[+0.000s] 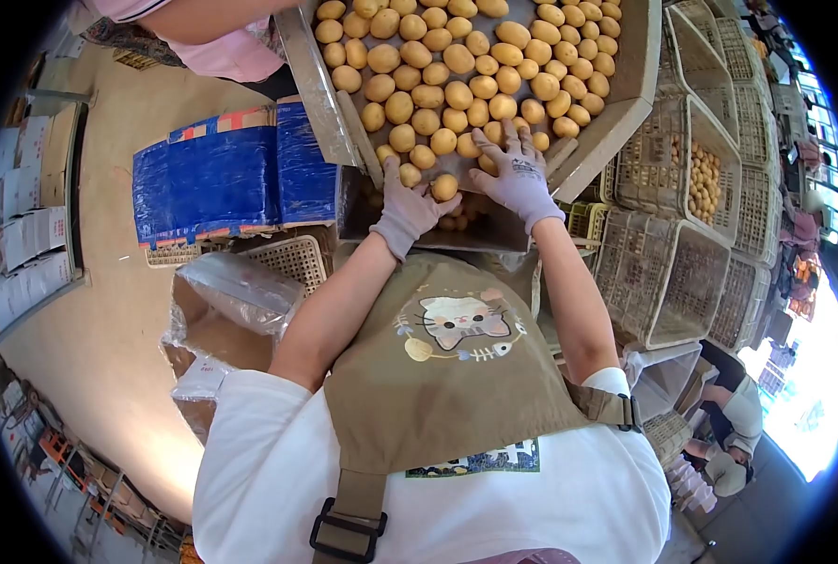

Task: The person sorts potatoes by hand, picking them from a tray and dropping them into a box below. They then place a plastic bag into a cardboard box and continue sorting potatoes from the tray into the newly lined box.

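My left hand [410, 212], in a pale grey glove, is at the near lip of a sorting tray [610, 132] full of small yellow potatoes [457, 95]. Its fingers are apart, cupped beside a few potatoes, and a single potato [444, 187] lies against its thumb side. My right hand [516, 180], gloved alike, rests palm down with fingers spread among the potatoes at the tray's narrow mouth. Under both wrists, a box [358, 209] below the mouth has some potatoes inside, partly hidden by my hands.
Stacked plastic crates [637, 273] stand on the right, one holding potatoes [704, 179]. A blue-wrapped carton [208, 179] and an open, plastic-lined carton [217, 324] are on the left. Another person's arm [212, 17] reaches in at the upper left; a further person [734, 414] is at far right.
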`<state>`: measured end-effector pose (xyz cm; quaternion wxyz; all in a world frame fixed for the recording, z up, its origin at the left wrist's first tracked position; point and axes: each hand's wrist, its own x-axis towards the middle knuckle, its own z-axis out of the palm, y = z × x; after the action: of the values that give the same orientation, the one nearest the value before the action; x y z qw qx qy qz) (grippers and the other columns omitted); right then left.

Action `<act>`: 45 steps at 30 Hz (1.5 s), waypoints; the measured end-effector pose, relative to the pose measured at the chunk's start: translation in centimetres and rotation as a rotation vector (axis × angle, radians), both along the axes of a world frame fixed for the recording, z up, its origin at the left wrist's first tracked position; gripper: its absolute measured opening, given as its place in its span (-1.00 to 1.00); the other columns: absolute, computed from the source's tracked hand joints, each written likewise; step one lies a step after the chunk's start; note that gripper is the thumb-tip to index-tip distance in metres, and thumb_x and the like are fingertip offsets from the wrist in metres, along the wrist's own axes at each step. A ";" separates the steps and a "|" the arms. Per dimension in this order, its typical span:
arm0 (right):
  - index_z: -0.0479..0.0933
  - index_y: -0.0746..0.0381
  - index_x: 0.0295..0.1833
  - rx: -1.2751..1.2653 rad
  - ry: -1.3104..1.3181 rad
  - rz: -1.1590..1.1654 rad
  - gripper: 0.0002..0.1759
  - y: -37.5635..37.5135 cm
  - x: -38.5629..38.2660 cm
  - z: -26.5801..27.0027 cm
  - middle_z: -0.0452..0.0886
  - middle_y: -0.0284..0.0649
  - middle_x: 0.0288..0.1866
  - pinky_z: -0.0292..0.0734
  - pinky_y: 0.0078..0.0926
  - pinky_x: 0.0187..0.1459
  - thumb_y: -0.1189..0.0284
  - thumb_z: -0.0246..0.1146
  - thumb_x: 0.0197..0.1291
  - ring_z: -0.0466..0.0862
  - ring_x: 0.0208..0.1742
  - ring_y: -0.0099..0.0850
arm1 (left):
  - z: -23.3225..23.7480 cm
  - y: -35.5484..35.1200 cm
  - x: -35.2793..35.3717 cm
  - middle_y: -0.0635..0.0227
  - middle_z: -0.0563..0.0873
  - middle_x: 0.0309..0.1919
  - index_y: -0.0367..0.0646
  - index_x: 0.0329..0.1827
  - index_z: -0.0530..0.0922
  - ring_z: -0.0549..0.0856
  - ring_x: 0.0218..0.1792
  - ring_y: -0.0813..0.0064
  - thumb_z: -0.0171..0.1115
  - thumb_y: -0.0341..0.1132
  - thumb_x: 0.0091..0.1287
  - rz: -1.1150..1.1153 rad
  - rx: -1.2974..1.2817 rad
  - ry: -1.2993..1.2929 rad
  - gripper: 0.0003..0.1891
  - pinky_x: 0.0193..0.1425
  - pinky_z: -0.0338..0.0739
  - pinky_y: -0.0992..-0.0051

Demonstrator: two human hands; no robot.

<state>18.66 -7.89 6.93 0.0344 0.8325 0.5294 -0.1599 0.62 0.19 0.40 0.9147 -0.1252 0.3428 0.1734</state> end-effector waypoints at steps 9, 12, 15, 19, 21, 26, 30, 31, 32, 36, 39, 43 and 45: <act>0.44 -0.28 0.47 0.025 0.186 -0.114 -0.32 1.0 1.6 0.2 0.08 -0.03 0.68 -0.01 0.09 0.56 -0.07 0.24 0.20 0.04 0.64 0.18 | -2.5 -0.5 0.3 0.29 0.37 0.46 0.08 0.47 0.31 0.35 0.48 0.09 -0.01 0.28 0.44 -0.087 0.051 0.070 -0.33 0.48 0.13 -0.27; 0.56 -0.23 0.33 0.260 -0.045 -0.130 -0.43 1.0 0.4 -0.4 0.15 0.02 0.65 0.03 0.18 0.51 -0.04 0.24 0.19 0.16 0.60 0.14 | -5.4 -0.6 -0.3 0.34 0.45 0.39 0.13 0.45 0.34 0.38 0.46 0.16 -0.02 0.12 0.52 -0.203 0.309 0.070 -0.47 0.45 0.19 -0.25; 0.57 -0.22 0.32 0.149 0.111 -0.134 -0.41 1.1 0.7 0.0 0.04 0.02 0.68 0.03 0.22 0.49 -0.07 0.26 0.15 0.15 0.59 0.18 | -8.8 -1.5 -1.2 0.35 0.48 0.34 0.13 0.45 0.35 0.43 0.41 0.22 0.02 0.14 0.50 -0.384 0.725 0.148 -0.46 0.41 0.25 -0.19; 0.49 -0.33 0.41 0.066 0.115 -0.166 -0.30 2.6 -0.2 0.8 -0.15 0.06 0.72 -0.19 0.34 0.54 -0.15 0.28 0.10 -0.11 0.68 0.23 | -1.3 -0.6 0.6 0.39 0.39 0.42 0.15 0.52 0.27 0.37 0.45 0.27 0.04 0.33 0.41 -0.118 0.243 0.193 -0.27 0.43 0.22 -0.13; 0.53 -0.31 0.39 0.044 0.079 -0.057 -0.32 2.3 -1.8 1.2 -0.17 0.06 0.73 -0.25 0.40 0.53 -0.16 0.28 0.10 -0.12 0.67 0.26 | -0.7 -0.3 0.7 0.39 0.25 0.54 0.14 0.61 0.13 0.23 0.55 0.31 0.00 0.53 0.28 -0.059 0.084 0.285 -0.04 0.51 0.04 -0.18; 0.63 -0.22 0.26 0.114 0.071 -0.024 -0.50 1.1 0.7 0.9 0.22 -0.10 0.63 -0.04 0.23 0.51 -0.04 0.24 0.21 0.21 0.60 -0.06 | -0.5 -0.6 0.7 0.42 0.27 0.54 0.12 0.58 0.16 0.20 0.58 0.32 -0.01 0.47 0.32 -0.020 0.028 0.225 -0.10 0.53 -0.10 -0.29; 0.69 -0.07 0.07 0.270 -0.071 -0.006 -0.64 1.4 -0.2 -0.6 0.51 -0.05 0.35 0.33 0.05 0.32 0.07 0.22 0.25 0.53 0.32 -0.06 | -1.0 -1.0 0.6 0.46 0.33 0.49 0.11 0.52 0.24 0.25 0.55 0.27 0.06 0.36 0.36 -0.016 0.063 0.139 -0.21 0.54 -0.09 -0.30; 0.68 -0.04 0.05 0.193 0.039 -0.045 -0.66 2.4 0.4 0.3 0.58 -0.04 0.24 0.42 0.01 0.25 0.09 0.21 0.26 0.59 0.24 -0.07 | -0.8 -1.0 0.4 0.44 0.34 0.49 0.10 0.52 0.24 0.26 0.55 0.25 0.08 0.36 0.35 0.002 0.054 0.071 -0.21 0.53 -0.08 -0.32; 0.68 -0.02 0.03 0.113 0.149 -0.083 -0.67 3.4 1.1 1.0 0.64 -0.02 0.14 0.50 -0.03 0.18 0.11 0.20 0.27 0.65 0.17 -0.08 | -0.6 -1.0 0.3 0.43 0.34 0.49 0.10 0.52 0.24 0.27 0.54 0.23 0.09 0.37 0.35 0.021 0.043 0.003 -0.20 0.53 -0.07 -0.34; 0.54 -0.01 0.32 0.078 0.072 -0.162 -0.49 7.6 2.2 1.2 0.57 0.07 0.25 0.56 -0.13 0.14 0.19 0.17 0.24 0.65 0.14 0.01 | -0.7 -1.1 0.4 0.31 0.20 0.60 0.10 0.63 0.12 0.19 0.58 0.02 -0.03 0.55 0.25 0.007 0.047 -0.111 0.00 0.49 -0.05 -0.45; 0.48 -0.05 0.38 -0.010 0.096 -0.171 -0.42 9.1 1.9 0.9 0.54 0.05 0.29 0.54 -0.13 0.19 0.18 0.16 0.21 0.64 0.19 -0.01 | -0.7 -1.0 0.7 0.31 0.13 0.64 0.09 0.65 0.06 0.11 0.61 -0.01 -0.14 0.62 0.21 0.009 0.050 -0.168 0.07 0.49 -0.08 -0.46; 0.51 -0.09 0.34 0.130 0.168 -0.187 -0.48 8.5 1.8 0.9 0.61 -0.01 0.17 0.54 -0.17 0.20 0.20 0.16 0.24 0.64 0.20 -0.06 | -0.7 -1.0 0.6 0.32 0.12 0.64 0.07 0.65 0.06 0.09 0.61 -0.04 -0.19 0.62 0.24 0.034 0.008 -0.163 0.06 0.48 -0.09 -0.48; 0.54 -0.14 0.30 0.418 0.176 -0.123 -0.52 5.2 1.7 2.2 0.63 -0.05 0.01 0.54 -0.16 0.16 0.27 0.24 0.23 0.65 0.11 -0.05 | -0.4 -0.8 0.5 0.31 0.13 0.64 0.06 0.65 0.07 0.10 0.61 -0.05 -0.21 0.59 0.27 0.032 0.028 -0.115 0.03 0.47 -0.07 -0.48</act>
<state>20.35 -2.68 9.18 -0.1950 0.8350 0.5002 -0.1207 1.09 -0.63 0.00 0.9317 -0.1275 0.2852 0.1855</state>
